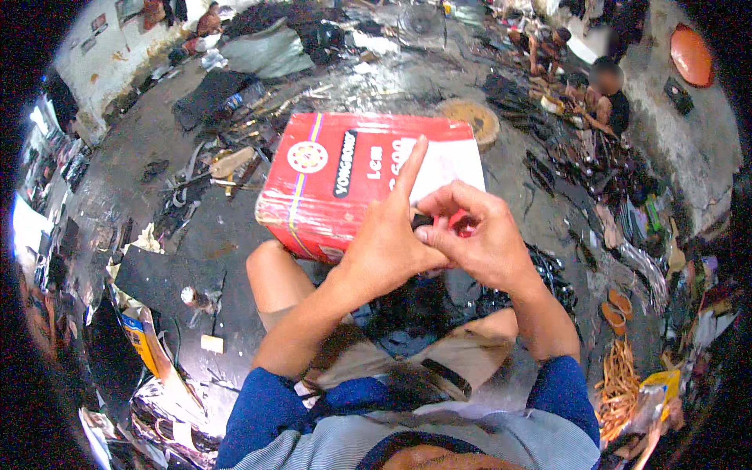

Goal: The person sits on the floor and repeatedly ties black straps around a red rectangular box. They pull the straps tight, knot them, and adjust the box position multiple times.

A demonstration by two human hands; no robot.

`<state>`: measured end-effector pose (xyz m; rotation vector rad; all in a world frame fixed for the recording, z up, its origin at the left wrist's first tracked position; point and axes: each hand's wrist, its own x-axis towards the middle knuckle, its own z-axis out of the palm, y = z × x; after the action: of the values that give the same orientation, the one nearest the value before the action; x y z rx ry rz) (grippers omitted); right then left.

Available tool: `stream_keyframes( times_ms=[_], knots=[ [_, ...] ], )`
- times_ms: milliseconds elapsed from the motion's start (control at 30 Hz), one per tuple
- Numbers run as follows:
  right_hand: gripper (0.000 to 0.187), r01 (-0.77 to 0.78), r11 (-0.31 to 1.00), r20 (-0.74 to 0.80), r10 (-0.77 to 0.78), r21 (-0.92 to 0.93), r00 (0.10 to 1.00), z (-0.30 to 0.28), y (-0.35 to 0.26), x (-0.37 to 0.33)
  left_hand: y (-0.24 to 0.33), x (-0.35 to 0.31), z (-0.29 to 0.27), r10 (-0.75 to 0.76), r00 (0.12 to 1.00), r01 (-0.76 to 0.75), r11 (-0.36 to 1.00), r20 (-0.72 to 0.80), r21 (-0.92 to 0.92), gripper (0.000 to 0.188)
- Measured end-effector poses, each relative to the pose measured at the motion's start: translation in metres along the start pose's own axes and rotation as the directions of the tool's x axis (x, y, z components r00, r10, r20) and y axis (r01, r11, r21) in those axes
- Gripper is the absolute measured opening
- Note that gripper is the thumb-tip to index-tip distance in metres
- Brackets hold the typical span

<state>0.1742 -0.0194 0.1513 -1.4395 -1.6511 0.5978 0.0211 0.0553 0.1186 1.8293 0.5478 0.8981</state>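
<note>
Head view, looking down: a person in a blue-sleeved striped shirt and tan shorts sits on a dark, wet floor, knees apart. Both hands meet above the lap. The left hand is raised with its forefinger pointing up, the other fingers curled; the right hand closes narrowly around a small dark part pinched between the two hands, with something red just beside it under the right fingers. What the part is cannot be told. It looks light and stiff, small enough to slip, so a fingertip pinch at its sides seems the surest hold.

Just beyond the hands, touching the left knee, stands a red cardboard box, rectangular, with a round white-and-red emblem, a striped band down one side, a black label strip and a white panel on top. Black cables lie on the floor to the right, near a pair of orange sandals and a bundle of copper-coloured wire. Farther off, another person sits among scrap.
</note>
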Motion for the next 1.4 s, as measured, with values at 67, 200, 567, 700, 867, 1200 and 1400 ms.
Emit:
stream_keyframes(
  times_ms=[67, 200, 567, 700, 867, 1200, 1400],
  knots=[
    [0.025, 0.013, 0.997, -0.001, -0.013, -0.070, 1.000, 0.006, -0.001, 0.004, 0.005, -0.005, -0.003, -0.077, 0.996, 0.082, 0.988, -0.045, 0.129, 0.126],
    [0.024, 0.101, 0.943, -0.012, -0.110, -0.316, 0.994, 0.016, -0.013, 0.002, -0.012, -0.011, -0.001, -0.050, 0.996, 0.040, 0.992, -0.078, -0.121, 0.120],
    [0.027, 0.004, 0.801, -0.319, 0.233, 0.598, 0.919, -0.092, 0.066, 0.042, -0.044, -0.077, -0.141, -0.139, 0.989, 0.148, 0.963, -0.058, 0.227, 0.057],
    [0.027, -0.081, 0.919, -0.320, 0.216, 0.387, 0.922, -0.075, 0.083, 0.045, -0.036, -0.071, -0.237, -0.385, 0.906, 0.413, 0.896, -0.174, 0.164, 0.017],
    [0.021, -0.150, 0.966, -0.248, 0.095, -0.212, 0.964, -0.044, 0.068, 0.052, -0.065, -0.018, -0.316, -0.489, 0.865, 0.471, 0.711, -0.115, 0.521, 0.019],
    [0.019, -0.128, 0.817, -0.199, 0.017, -0.562, 0.980, -0.024, 0.065, 0.064, -0.072, 0.097, -0.018, 0.252, 0.958, -0.283, 0.914, 0.138, 0.292, 0.046],
    [0.019, -0.046, 0.843, -0.214, -0.083, -0.535, 0.973, -0.037, 0.079, 0.048, -0.068, 0.101, 0.007, 0.164, 0.981, -0.187, 0.948, 0.106, 0.258, 0.017]
  ],
)
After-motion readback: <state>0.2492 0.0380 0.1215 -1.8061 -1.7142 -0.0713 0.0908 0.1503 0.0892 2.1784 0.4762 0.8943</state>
